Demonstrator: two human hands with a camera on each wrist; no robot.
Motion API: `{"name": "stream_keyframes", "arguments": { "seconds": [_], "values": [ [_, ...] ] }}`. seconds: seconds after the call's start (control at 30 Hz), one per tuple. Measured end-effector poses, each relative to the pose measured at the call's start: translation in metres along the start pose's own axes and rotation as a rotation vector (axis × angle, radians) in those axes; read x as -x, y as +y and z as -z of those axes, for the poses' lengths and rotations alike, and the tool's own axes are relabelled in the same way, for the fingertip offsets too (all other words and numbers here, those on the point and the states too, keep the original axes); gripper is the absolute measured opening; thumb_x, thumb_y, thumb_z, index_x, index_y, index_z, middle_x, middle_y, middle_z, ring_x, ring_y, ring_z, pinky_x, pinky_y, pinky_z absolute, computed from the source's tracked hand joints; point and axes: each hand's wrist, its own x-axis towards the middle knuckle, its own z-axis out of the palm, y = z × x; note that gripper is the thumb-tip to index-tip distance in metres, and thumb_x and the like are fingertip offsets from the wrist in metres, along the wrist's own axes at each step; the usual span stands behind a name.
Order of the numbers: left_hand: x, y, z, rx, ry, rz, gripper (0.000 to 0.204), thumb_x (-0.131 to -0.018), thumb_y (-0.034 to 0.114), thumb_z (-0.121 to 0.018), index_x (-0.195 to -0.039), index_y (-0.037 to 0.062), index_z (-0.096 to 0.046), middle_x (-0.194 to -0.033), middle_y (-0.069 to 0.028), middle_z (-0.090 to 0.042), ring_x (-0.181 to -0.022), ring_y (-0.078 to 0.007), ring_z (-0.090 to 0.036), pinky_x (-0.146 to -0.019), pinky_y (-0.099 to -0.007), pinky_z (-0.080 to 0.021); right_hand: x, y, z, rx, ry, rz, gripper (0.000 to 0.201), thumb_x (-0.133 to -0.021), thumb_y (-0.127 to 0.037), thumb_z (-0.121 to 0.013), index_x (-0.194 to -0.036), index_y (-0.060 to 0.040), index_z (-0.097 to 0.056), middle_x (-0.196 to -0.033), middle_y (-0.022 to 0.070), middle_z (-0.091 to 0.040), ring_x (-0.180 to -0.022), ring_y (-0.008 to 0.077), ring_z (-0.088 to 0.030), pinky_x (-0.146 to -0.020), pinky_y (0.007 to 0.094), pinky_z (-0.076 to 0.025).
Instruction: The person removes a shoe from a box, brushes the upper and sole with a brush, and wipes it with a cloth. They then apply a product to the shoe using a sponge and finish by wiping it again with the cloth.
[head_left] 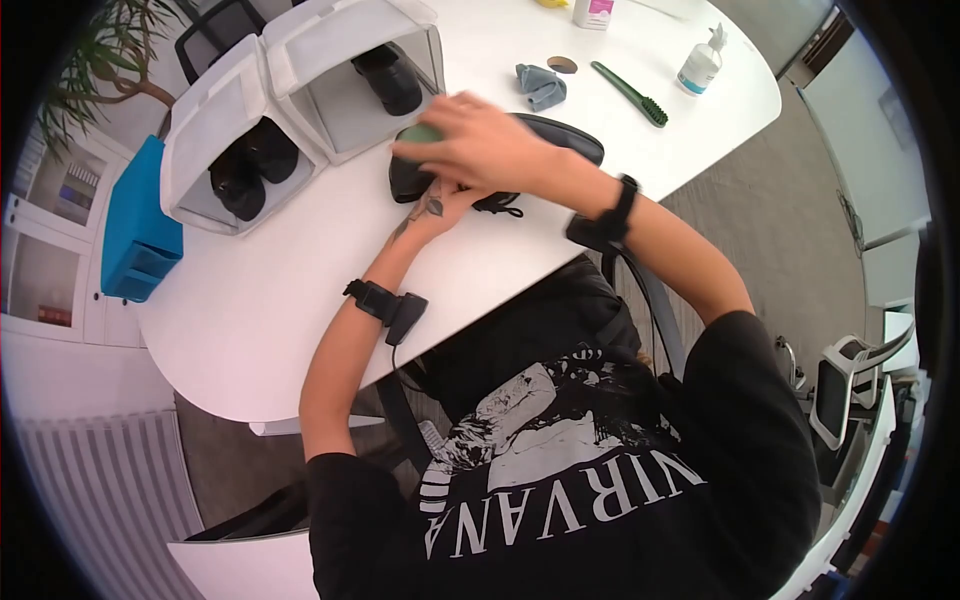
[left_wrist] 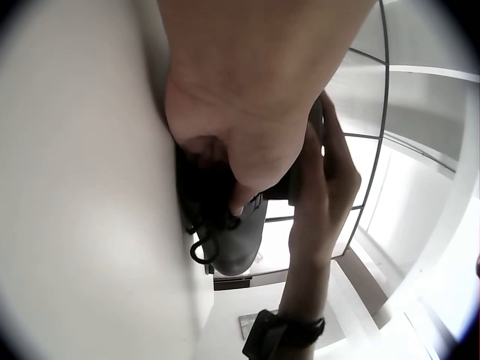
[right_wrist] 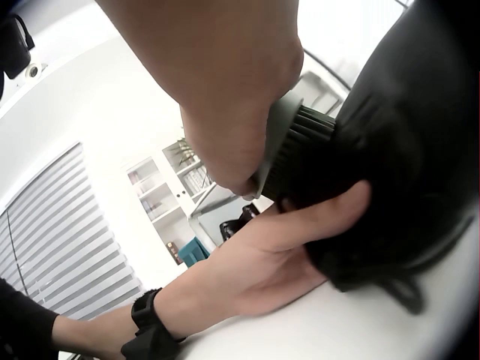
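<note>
A black lace-up shoe (head_left: pixel 560 137) lies on its side on the white table. My left hand (head_left: pixel 452 207) holds it, with the thumb over the dark upper and the other fingers partly hidden beneath, as the right wrist view shows. Above it, my right hand (head_left: pixel 487 147) grips a green-backed brush (right_wrist: pixel 283 135). The brush's dark ridged bristles meet the shoe near its heel end. In the left wrist view the shoe's toe (left_wrist: pixel 238 251) and a loose lace loop (left_wrist: pixel 202 251) show past my left hand.
Two white open-fronted boxes stand at the back left: one holds a pair of black shoes (head_left: pixel 240 185), the other a single black shoe (head_left: pixel 390 80). Behind my hands lie a grey-blue cloth (head_left: pixel 541 87), a round tin (head_left: pixel 562 65), a long green brush (head_left: pixel 630 94) and a pump bottle (head_left: pixel 701 64).
</note>
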Motion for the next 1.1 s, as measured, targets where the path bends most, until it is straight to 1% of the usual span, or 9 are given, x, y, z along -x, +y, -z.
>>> {"name": "stream_keyframes", "arguments": {
  "seconds": [0.03,0.07,0.33,0.47,0.57,0.7,0.73,0.8,1.1],
  "values": [
    [-0.011,0.022,0.010,-0.240,-0.145,0.346,0.058,-0.095,0.051,-0.080,-0.112,-0.0047,-0.076,-0.092,-0.0102,-0.074,-0.083,-0.0196,-0.064,-0.078,-0.0370,-0.052,0.023,0.006,0.014,0.022,0.013,-0.066,0.051,-0.093,-0.023,-0.078,-0.144,-0.0240,-0.070,-0.116,0.0094,-0.065,-0.112,0.0281,-0.061,-0.098,0.0425,-0.049],
    [-0.010,0.029,0.012,-0.094,-0.146,0.352,0.060,-0.092,0.055,-0.081,-0.093,-0.0040,-0.077,-0.075,-0.0039,-0.066,-0.071,-0.0152,-0.055,-0.068,-0.0349,-0.048,0.047,0.011,0.027,0.044,0.027,-0.131,0.054,-0.093,-0.022,-0.078,-0.146,-0.0247,-0.069,-0.119,0.0097,-0.066,-0.114,0.0294,-0.061,-0.099,0.0439,-0.049],
    [0.000,0.074,0.005,0.022,-0.077,0.327,0.057,-0.097,0.052,-0.076,-0.079,-0.0013,-0.069,-0.070,0.0023,-0.056,-0.068,-0.0115,-0.047,-0.064,-0.0335,-0.043,0.114,0.009,0.048,0.219,0.069,-0.301,0.050,-0.097,-0.026,-0.075,-0.147,-0.0277,-0.069,-0.120,0.0093,-0.066,-0.113,0.0289,-0.060,-0.095,0.0414,-0.048],
    [-0.018,0.073,0.000,0.257,0.025,0.406,0.041,-0.099,0.040,-0.080,-0.085,0.0047,-0.064,-0.076,0.0054,-0.054,-0.067,-0.0061,-0.041,-0.060,-0.0286,-0.036,0.077,0.043,-0.001,0.005,0.178,-0.539,0.043,-0.101,-0.032,-0.070,-0.143,-0.0237,-0.071,-0.117,0.0113,-0.068,-0.112,0.0311,-0.059,-0.097,0.0446,-0.046],
    [-0.026,0.080,0.020,-0.081,0.020,0.099,0.042,-0.100,0.041,-0.079,-0.093,0.0003,-0.067,-0.077,0.0032,-0.056,-0.069,-0.0085,-0.045,-0.063,-0.0288,-0.041,0.053,0.058,-0.025,-0.019,0.051,-0.580,0.041,-0.101,-0.032,-0.069,-0.140,-0.0199,-0.073,-0.108,0.0114,-0.071,-0.112,0.0319,-0.060,-0.096,0.0462,-0.048],
    [-0.036,0.074,0.032,-0.511,-0.078,0.215,0.065,-0.094,0.058,-0.076,-0.110,-0.0052,-0.072,-0.092,-0.0283,-0.072,-0.085,-0.0444,-0.069,-0.077,-0.0468,-0.056,0.061,0.054,-0.022,-0.025,0.012,-0.625,0.040,-0.101,-0.032,-0.069,-0.138,-0.0174,-0.074,-0.103,0.0123,-0.072,-0.111,0.0331,-0.062,-0.095,0.0468,-0.050],
    [-0.029,0.058,0.021,-0.518,0.081,0.098,0.059,-0.097,0.051,-0.078,-0.084,-0.0039,-0.062,-0.067,-0.0135,-0.052,-0.065,-0.0269,-0.043,-0.064,-0.0416,-0.045,0.069,0.051,-0.016,-0.025,0.023,-0.646,0.040,-0.101,-0.032,-0.069,-0.137,-0.0171,-0.074,-0.103,0.0126,-0.072,-0.111,0.0334,-0.062,-0.094,0.0468,-0.050],
    [-0.026,0.068,0.017,-0.425,0.036,0.102,0.062,-0.098,0.053,-0.077,-0.080,-0.0038,-0.059,-0.066,-0.0149,-0.050,-0.065,-0.0275,-0.042,-0.064,-0.0423,-0.044,0.086,0.032,0.004,-0.043,-0.054,-0.749,0.045,-0.102,-0.030,-0.065,-0.144,-0.0149,-0.069,-0.110,0.0165,-0.071,-0.113,0.0357,-0.062,-0.100,0.0477,-0.051],
    [-0.022,0.056,0.021,-0.542,0.038,0.089,0.065,-0.093,0.063,-0.077,-0.105,-0.0011,-0.072,-0.088,-0.0179,-0.070,-0.082,-0.0335,-0.066,-0.080,-0.0387,-0.055,0.045,0.071,-0.034,-0.013,-0.071,-0.595,0.044,-0.102,-0.019,-0.059,-0.145,-0.0092,-0.066,-0.132,0.0165,-0.068,-0.122,0.0361,-0.060,-0.104,0.0464,-0.053]
  ]
}}
